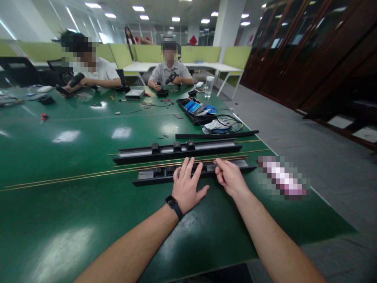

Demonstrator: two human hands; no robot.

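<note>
Hands, two. Left hand (pixel 187 186): unclenched, fingers spread over the near black channel (pixel 159 180); contact with the rods cannot be told. Right hand (pixel 231 177): thumb and forefinger pinched on the thin brass-coloured rods (pixel 132 169). Rods: at your fingertips, long axis crosswise, roughly parallel to the channel, left ends well beyond your left hand. Nearer rod ends: the right, beside your right hand.

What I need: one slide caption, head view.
Left hand spread, right hand pinched, at thin golden rods by black rails on a green table.
</note>
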